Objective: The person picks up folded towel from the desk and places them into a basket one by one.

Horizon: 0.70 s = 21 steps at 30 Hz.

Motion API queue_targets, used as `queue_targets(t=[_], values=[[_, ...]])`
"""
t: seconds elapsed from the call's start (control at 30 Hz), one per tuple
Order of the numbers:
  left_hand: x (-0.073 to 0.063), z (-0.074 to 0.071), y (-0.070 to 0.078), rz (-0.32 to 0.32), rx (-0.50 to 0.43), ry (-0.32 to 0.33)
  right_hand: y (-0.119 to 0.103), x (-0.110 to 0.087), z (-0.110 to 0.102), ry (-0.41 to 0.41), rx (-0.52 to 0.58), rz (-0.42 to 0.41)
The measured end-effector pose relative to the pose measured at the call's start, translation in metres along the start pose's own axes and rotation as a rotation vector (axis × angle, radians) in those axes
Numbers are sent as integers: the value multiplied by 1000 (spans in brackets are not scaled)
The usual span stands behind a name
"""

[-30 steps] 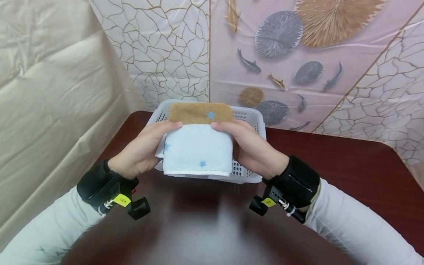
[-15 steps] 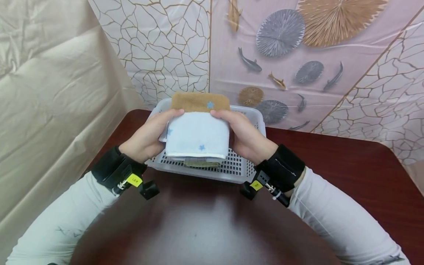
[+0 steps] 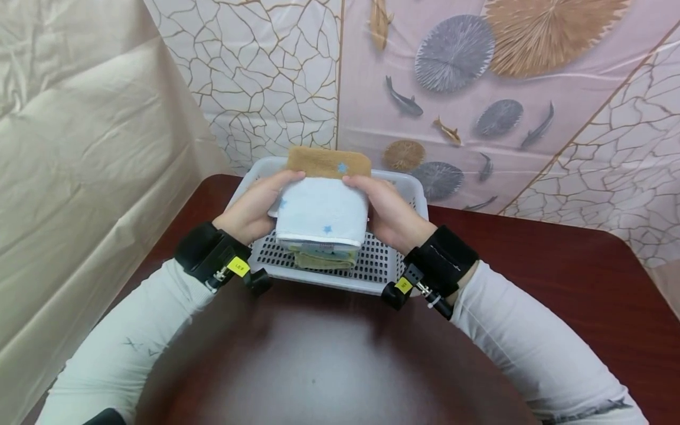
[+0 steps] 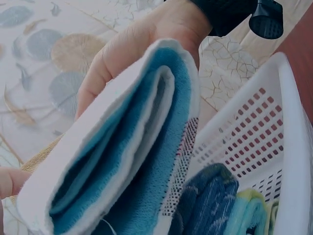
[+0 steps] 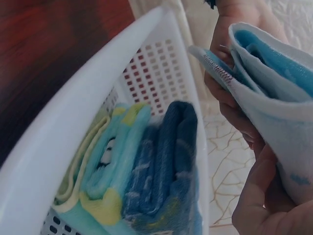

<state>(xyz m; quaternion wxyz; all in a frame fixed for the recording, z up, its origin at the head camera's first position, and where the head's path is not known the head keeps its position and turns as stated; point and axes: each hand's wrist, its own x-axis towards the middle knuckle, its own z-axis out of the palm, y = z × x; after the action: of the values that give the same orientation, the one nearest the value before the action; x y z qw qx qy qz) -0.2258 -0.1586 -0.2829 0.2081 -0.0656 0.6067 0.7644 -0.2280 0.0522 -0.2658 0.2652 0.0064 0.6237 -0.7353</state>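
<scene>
A folded towel [image 3: 321, 208], white with light blue stars and a tan band at its far end, is held above the white plastic basket [image 3: 313, 277]. My left hand [image 3: 251, 206] grips its left side and my right hand [image 3: 394, 219] its right side, both thumbs on top. Fingers beneath the towel are hidden in the head view. In the left wrist view, layered folds show a blue inner face. Inside the basket, folded towels stand side by side: a dark blue towel [image 5: 164, 166], a turquoise and yellow towel [image 5: 120, 161] and a pale green towel [image 3: 325, 261].
The basket has perforated walls and stands on a dark red-brown table [image 3: 510, 265], near its back edge. Behind it hangs a patterned wall cloth [image 3: 265, 77]. A cream cloth [image 3: 95, 147] drapes along the left side.
Both hands have moved away from the body and up with the white towel, slightly to the right over the last half second. More of the basket's front part and the green towel shows.
</scene>
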Motion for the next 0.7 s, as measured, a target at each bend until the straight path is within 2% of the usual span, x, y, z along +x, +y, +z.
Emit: queue_targets(t=[0.23,0.53,0.7], values=[[12,-3,-2,-16,11,13,4,12,-3,42,20,28],[24,-5,-5,-19,-18,51,9,32,-2,78,82,23],[35,-7,-9,-23,-21,39,12,40,-5,97,101,45]])
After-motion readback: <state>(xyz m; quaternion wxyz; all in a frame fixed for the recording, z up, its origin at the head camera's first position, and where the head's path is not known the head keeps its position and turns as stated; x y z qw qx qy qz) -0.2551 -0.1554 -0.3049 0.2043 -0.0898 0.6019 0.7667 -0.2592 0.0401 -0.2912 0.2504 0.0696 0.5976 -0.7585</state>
